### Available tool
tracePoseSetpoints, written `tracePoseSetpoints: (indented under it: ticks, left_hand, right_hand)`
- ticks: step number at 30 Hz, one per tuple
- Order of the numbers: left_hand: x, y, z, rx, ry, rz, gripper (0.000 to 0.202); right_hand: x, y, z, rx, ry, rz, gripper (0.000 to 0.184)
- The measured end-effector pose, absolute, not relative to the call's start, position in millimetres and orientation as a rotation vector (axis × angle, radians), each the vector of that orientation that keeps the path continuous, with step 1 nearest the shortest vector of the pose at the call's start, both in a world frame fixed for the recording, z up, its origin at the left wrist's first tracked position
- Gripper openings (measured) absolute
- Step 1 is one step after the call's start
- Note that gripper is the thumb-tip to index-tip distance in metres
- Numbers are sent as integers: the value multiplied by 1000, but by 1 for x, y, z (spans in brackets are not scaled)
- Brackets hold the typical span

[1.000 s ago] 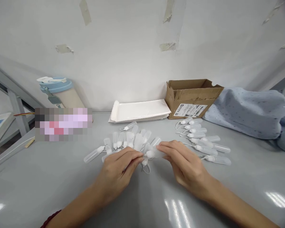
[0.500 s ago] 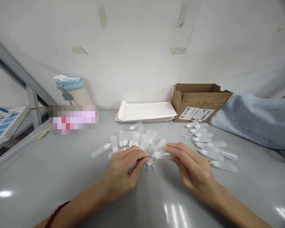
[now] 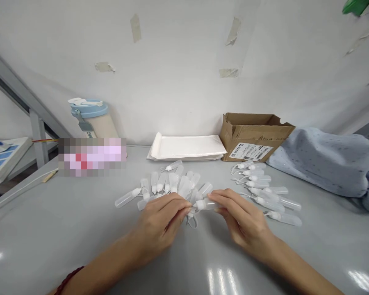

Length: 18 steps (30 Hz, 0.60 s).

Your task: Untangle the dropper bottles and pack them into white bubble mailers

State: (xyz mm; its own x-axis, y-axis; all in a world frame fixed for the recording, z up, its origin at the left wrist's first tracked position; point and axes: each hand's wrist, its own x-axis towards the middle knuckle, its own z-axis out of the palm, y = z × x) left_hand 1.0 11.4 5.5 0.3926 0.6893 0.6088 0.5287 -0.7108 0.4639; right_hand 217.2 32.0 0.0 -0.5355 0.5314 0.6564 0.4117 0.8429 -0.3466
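Observation:
My right hand [image 3: 244,219] pinches a small translucent plastic bottle [image 3: 206,204] by its body, held level just above the grey table [image 3: 80,229]. My left hand [image 3: 161,223] has its fingertips closed at the bottle's white neck end, where a cap loop [image 3: 191,221] dangles. Just behind my hands lies a loose heap of the same small bottles [image 3: 169,184]. To the right, a row of capped bottles [image 3: 266,190] lies side by side.
A stack of white padded envelopes [image 3: 187,146] and an open cardboard box [image 3: 253,133] stand against the back wall. A blue-lidded tumbler [image 3: 90,116] is at back left, a light blue cloth bundle [image 3: 326,159] at right, a blue-and-white device [image 3: 1,157] far left.
The hands keep the same grip on the bottle, fingers shifting slightly at its neck. The view has drifted a little as my head moved.

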Motion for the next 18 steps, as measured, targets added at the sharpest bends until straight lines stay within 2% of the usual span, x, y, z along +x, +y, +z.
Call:
tracePoseSetpoints:
  ticks: [10, 15, 18]
  left_hand:
    - [-5, 15, 7, 2470, 1168, 1141, 13]
    - [-5, 13, 9, 2394, 1189, 1095, 13]
    - [-5, 12, 10, 2301, 1224, 1069, 12]
  right_hand:
    - [218, 35, -1, -717, -2167, 264, 35]
    - [217, 34, 7, -910, -2117, 630, 23]
    - [216, 33, 12, -1039, -2061, 882, 23]
